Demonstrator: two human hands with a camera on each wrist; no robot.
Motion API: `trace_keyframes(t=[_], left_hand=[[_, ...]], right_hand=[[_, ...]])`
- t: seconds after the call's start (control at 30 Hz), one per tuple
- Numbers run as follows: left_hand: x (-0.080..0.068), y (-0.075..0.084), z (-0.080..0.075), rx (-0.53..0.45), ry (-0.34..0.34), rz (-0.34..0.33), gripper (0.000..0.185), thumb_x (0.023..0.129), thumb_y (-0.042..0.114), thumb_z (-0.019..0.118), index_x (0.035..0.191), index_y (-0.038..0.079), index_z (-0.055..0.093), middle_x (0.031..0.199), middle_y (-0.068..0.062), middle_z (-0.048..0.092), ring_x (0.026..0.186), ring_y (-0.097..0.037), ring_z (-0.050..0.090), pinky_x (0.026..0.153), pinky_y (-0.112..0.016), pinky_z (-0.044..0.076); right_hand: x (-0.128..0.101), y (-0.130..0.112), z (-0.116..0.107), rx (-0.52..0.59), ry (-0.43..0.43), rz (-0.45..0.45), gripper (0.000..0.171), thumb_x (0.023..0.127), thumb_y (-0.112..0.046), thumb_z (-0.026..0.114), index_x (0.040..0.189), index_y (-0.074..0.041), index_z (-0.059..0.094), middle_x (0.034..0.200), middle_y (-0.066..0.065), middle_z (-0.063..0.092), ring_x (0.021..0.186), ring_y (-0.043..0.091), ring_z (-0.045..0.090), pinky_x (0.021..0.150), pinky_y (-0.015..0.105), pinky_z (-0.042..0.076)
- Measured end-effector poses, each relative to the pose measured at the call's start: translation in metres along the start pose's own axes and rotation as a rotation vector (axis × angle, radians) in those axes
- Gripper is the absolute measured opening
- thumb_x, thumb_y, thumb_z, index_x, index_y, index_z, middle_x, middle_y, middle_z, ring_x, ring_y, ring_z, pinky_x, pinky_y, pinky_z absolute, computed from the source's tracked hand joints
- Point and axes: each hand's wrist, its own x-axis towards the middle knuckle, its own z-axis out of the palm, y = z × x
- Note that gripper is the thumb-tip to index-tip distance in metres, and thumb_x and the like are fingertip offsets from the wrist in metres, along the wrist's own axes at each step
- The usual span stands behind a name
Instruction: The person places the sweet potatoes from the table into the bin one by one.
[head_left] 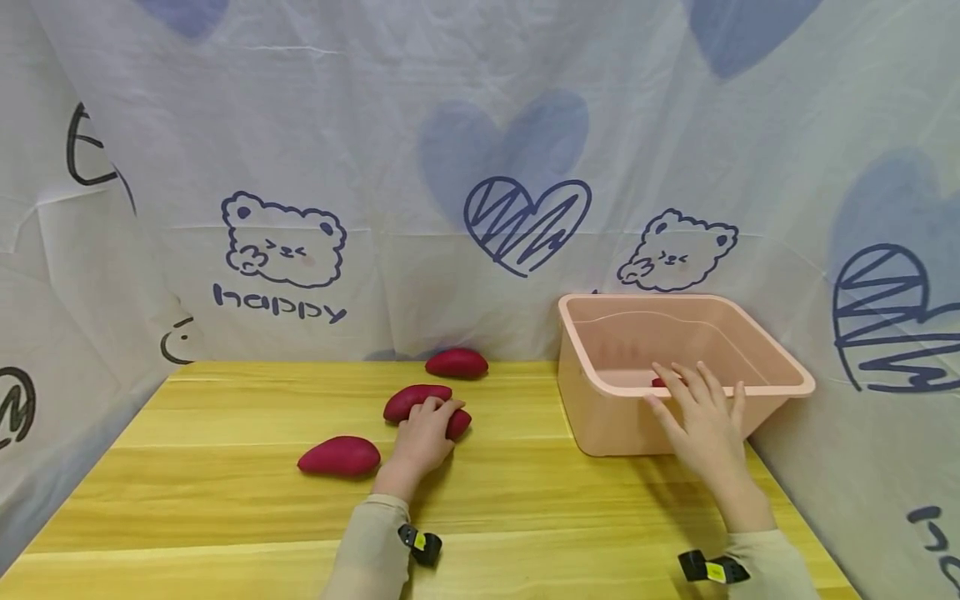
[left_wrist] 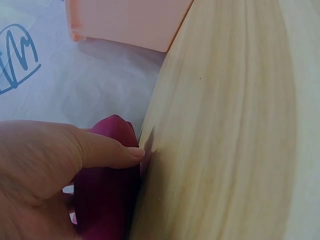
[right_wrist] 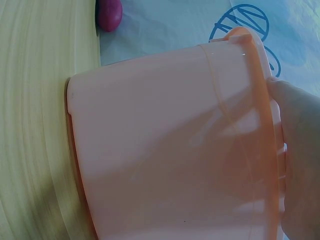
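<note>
L hand [head_left: 423, 433] sits on the wooden table [head_left: 225, 500], fingers curled over the middle sweet potato [head_left: 417, 402], gripping it; thumb pressed on its skin in the wrist view. That potato's long axis runs roughly left-right across the table, one end poking out right of the knuckles. R hand [head_left: 701, 421] has fingers spread, resting over the near rim of the pink plastic tub [head_left: 600, 400], holding nothing. Sweet potatoes on the table: 3, i.e. one just left of the L hand [head_left: 339, 457], the gripped one, one farther back [head_left: 457, 363]. A small red bit shows inside the tub by the R fingertips; can't tell what.
</note>
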Motion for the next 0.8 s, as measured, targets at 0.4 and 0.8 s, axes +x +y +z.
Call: trace_keyframes(t=[0.4, 0.8], left_hand=[[0.0015, 0.0019, -0.0016, 0.008, 0.013, 0.012, 0.054, 0.084, 0.012, 0.075, 0.134, 0.019, 0.057, 0.132, -0.013, 0.056, 0.117, -0.037, 0.052, 0.090, -0.057, 0.047], [0.0012, 0.0076, -0.0061, 0.015, 0.051, 0.052, 0.055, 0.084, 0.015, 0.075, 0.136, 0.019, 0.056, 0.131, -0.015, 0.056, 0.119, -0.038, 0.052, 0.088, -0.057, 0.048]], right_hand=[[0.0005, -0.0012, -0.0011, 0.000, -0.005, 0.002, 0.052, 0.100, -0.048, 0.046, 0.145, -0.024, 0.044, 0.146, 0.016, 0.043, 0.145, 0.040, 0.022, 0.113, 0.070, -0.005], [0.0002, -0.0016, -0.0015, -0.004, -0.010, 0.008, 0.053, 0.099, -0.050, 0.044, 0.146, -0.024, 0.043, 0.147, 0.017, 0.042, 0.145, 0.040, 0.022, 0.114, 0.067, -0.010]])
